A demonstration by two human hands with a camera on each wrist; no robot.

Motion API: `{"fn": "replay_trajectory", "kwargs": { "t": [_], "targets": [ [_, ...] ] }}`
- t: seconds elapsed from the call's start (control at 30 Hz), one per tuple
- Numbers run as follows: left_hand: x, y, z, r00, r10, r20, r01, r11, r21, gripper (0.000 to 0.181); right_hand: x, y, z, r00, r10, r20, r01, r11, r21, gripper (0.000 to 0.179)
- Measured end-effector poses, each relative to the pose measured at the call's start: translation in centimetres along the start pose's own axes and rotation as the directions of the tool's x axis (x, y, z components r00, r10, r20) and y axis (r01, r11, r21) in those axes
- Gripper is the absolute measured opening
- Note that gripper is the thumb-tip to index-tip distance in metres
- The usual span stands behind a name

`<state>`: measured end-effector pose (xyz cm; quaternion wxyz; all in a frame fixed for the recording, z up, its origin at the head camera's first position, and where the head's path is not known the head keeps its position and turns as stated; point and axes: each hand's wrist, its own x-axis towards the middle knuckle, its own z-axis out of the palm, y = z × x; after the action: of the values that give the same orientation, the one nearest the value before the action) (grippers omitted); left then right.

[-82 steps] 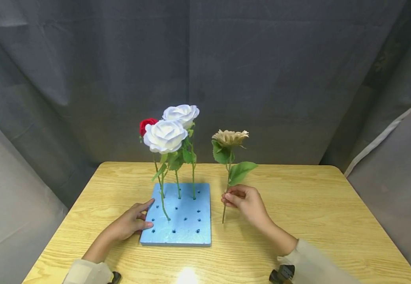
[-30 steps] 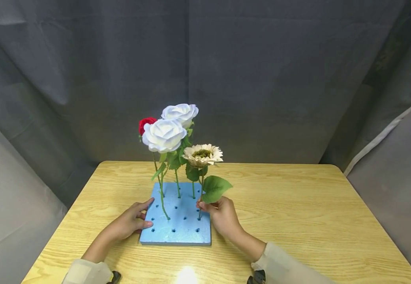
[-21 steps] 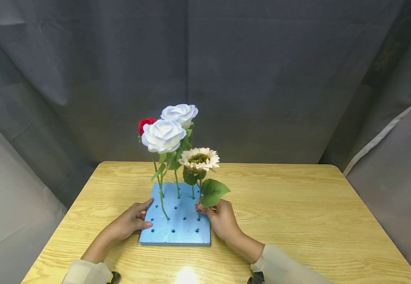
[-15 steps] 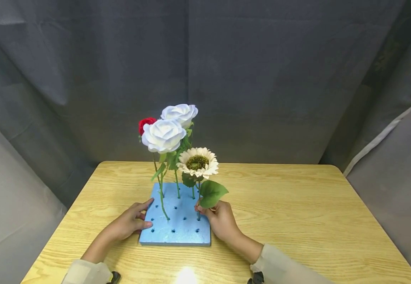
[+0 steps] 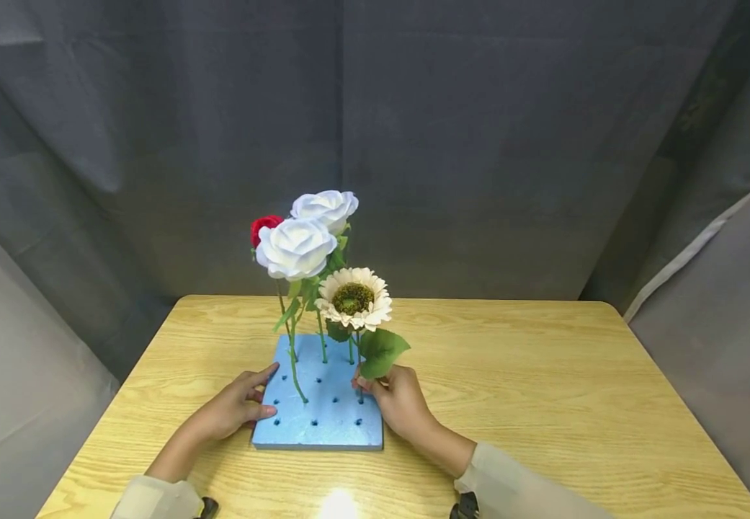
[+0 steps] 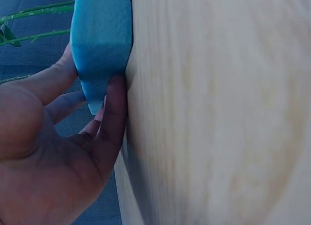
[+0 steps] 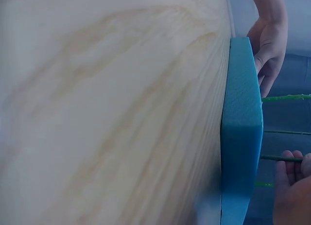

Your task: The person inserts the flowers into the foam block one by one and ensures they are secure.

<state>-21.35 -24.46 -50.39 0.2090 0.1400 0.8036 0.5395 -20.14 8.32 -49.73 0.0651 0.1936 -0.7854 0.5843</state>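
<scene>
A cream sunflower (image 5: pixel 354 298) with a dark green centre stands nearly upright at the right side of a blue foam board (image 5: pixel 338 432). My right hand (image 5: pixel 403 407) pinches its stem low down, just above the board; in the right wrist view the stem (image 7: pixel 277 158) meets the board's top at a hole. My left hand (image 5: pixel 235 407) grips the board's left edge, thumb on top and other fingers against the side, as the left wrist view also shows. Two white roses, one in front (image 5: pixel 295 249) and one behind (image 5: pixel 326 209), and a red rose (image 5: pixel 264 231) stand in the board.
The board lies on a wooden table (image 5: pixel 543 389), left of its middle. Several bare holes show in its front part. A grey curtain (image 5: pixel 478 144) hangs behind the table, with lighter cloth at both sides.
My right hand has carried the sunflower left from beside the board and brought its stem to a right-side hole. The bloom has since turned to face me. The left hand has kept its place.
</scene>
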Motion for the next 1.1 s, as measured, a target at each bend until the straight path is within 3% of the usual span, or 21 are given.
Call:
{"fn": "replay_trajectory", "kwargs": {
  "t": [0.27,0.4,0.53,0.87,1.1],
  "targets": [
    [0.6,-0.4,-0.8,0.999,0.031,0.022,-0.031,0.999,0.008,0.082,0.1,0.0,0.5,0.997,0.076,-0.026,-0.073,0.995,0.074,0.007],
    [1.1,-0.7,-1.5,0.999,0.033,0.024,-0.034,0.999,0.035,0.082,0.1,0.0,0.8,0.992,0.127,-0.019,-0.121,0.976,0.180,0.011],
    [1.1,-0.7,-1.1,0.999,0.025,0.022,-0.026,0.999,0.033,0.081,-0.1,-0.4,0.1,0.986,0.168,0.017,-0.167,0.957,0.235,0.017],
    [0.9,-0.6,-0.8,0.999,0.027,0.026,-0.027,0.999,0.027,0.082,-0.3,-0.5,-0.9,0.987,0.145,0.074,-0.155,0.976,0.154,0.025],
    [0.9,-0.6,-0.8,0.999,0.023,0.033,-0.024,1.000,0.014,0.082,-0.7,-0.4,-2.5,0.992,0.113,0.060,-0.117,0.991,0.059,0.025]
  ]
}}
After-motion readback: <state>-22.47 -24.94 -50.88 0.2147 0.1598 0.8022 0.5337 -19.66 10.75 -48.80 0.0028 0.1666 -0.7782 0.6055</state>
